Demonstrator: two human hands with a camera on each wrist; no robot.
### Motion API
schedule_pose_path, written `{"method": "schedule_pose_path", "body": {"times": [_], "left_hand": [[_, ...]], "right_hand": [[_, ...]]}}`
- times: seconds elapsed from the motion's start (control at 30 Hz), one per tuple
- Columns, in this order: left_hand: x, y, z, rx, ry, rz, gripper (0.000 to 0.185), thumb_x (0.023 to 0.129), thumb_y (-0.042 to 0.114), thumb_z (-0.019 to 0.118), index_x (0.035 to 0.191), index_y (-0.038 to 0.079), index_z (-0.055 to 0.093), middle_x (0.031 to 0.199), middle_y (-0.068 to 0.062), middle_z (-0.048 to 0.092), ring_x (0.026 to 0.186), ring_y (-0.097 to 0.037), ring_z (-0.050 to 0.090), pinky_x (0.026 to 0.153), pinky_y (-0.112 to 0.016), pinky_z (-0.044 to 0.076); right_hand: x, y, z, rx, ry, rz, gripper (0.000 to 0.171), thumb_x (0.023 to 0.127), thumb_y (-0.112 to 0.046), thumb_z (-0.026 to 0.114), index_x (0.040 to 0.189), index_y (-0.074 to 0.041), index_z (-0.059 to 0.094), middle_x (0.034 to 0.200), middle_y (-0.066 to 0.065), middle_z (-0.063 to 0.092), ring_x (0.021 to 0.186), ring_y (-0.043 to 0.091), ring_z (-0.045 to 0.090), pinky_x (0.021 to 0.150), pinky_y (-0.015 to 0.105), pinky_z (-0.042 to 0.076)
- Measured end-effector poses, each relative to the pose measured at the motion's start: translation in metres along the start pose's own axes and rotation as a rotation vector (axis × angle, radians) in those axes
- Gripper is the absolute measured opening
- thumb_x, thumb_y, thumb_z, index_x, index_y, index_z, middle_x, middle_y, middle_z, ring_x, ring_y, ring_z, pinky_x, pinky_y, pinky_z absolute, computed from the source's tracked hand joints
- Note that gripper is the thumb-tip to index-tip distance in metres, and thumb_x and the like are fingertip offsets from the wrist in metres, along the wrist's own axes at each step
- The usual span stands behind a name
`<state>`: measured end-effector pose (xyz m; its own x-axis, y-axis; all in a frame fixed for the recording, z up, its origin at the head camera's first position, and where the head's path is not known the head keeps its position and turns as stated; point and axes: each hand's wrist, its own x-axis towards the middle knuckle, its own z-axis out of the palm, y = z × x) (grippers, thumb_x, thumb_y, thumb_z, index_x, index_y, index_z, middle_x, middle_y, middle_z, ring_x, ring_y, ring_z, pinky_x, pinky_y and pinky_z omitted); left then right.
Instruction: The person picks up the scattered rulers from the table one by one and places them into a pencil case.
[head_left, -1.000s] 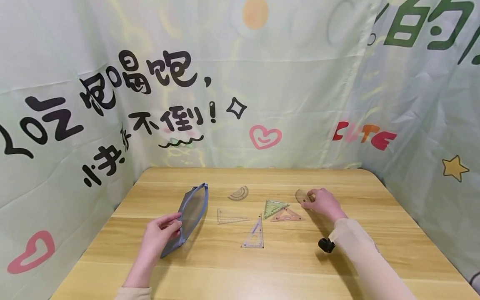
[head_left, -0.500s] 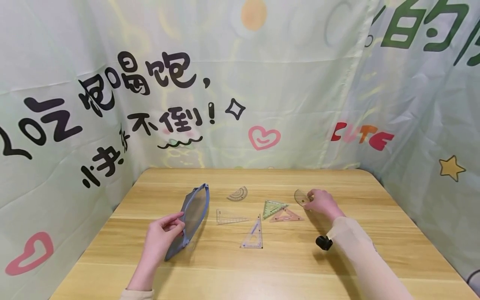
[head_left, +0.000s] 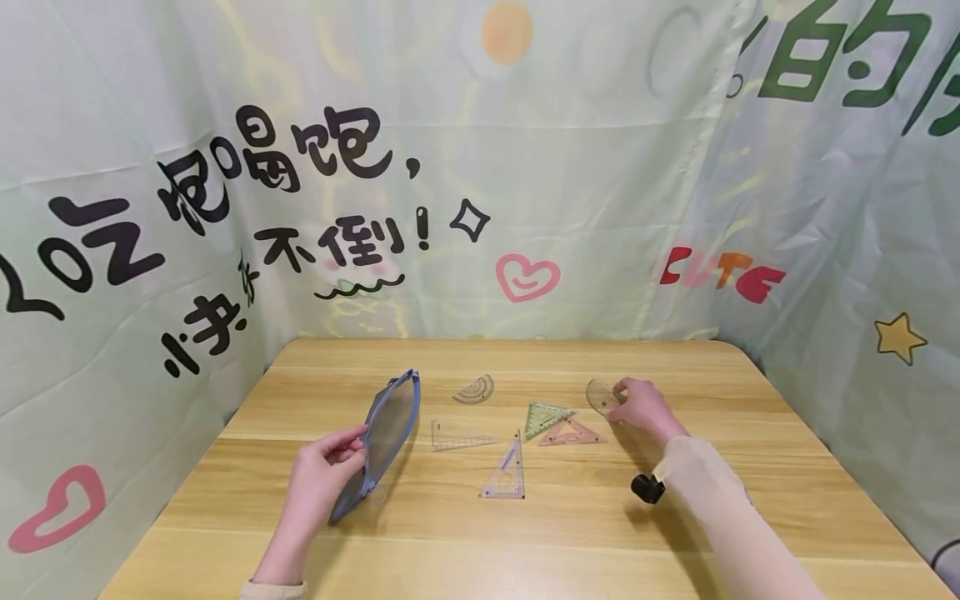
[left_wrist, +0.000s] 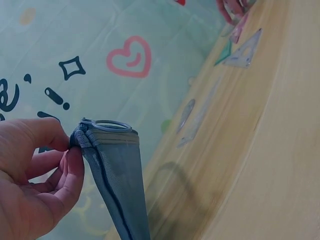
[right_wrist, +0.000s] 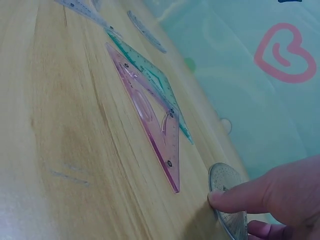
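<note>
My left hand (head_left: 324, 492) pinches the edge of a blue mesh zipper pouch (head_left: 390, 425), which stands upright on its side at the left of the table. In the left wrist view, thumb and fingers grip a top corner of the pouch (left_wrist: 117, 175) near its ring-shaped pull. At the far right, my right hand (head_left: 647, 408) pinches a clear protractor (head_left: 598, 397), with the thumb (right_wrist: 237, 197) on its face. Between the hands lie a second protractor (head_left: 475, 389), a clear set square (head_left: 438, 446), a purple set square (head_left: 495, 492), a green set square (head_left: 536, 427) and a pink set square (head_left: 558, 438).
The wooden table (head_left: 480, 550) has rounded back corners. Printed cloth (head_left: 600, 167) hangs behind it and along both sides. A small black camera (head_left: 648, 488) sticks out from the right sleeve. The pink set square touches or overlaps the green one.
The left hand and the pouch have shifted slightly to the right. The right hand keeps its hold on the protractor, almost still. The head view has tilted a little.
</note>
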<state>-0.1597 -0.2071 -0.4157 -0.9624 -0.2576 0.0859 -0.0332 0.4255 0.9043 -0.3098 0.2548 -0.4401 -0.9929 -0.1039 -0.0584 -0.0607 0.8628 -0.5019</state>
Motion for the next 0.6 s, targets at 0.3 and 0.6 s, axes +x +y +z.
{"method": "schedule_pose_path", "body": {"times": [0.3,0.6], "left_hand": [[0.0001,-0.0015,0.0005,0.016,-0.003,0.007,0.037,0.083,-0.002,0.066,0.120,0.000,0.070,0.101,-0.012,0.071,0.078,-0.001,0.058,0.068,-0.011,0.053],[0.0000,-0.0038,0.0004,0.030,0.010,-0.005,0.034,0.085,0.000,0.066,0.118,0.002,0.071,0.098,-0.008,0.070,0.078,-0.001,0.058,0.067,-0.011,0.052]], "right_hand": [[-0.0014,0.0027,0.0017,0.016,0.021,-0.021,0.061,0.078,-0.012,0.079,0.128,0.010,0.053,0.111,0.030,0.063,0.096,0.037,0.062,0.080,0.047,0.055],[-0.0022,0.0079,0.0008,0.046,0.009,-0.018,0.063,0.080,-0.013,0.079,0.131,0.009,0.050,0.109,0.027,0.064,0.096,0.034,0.062,0.079,0.045,0.055]]}}
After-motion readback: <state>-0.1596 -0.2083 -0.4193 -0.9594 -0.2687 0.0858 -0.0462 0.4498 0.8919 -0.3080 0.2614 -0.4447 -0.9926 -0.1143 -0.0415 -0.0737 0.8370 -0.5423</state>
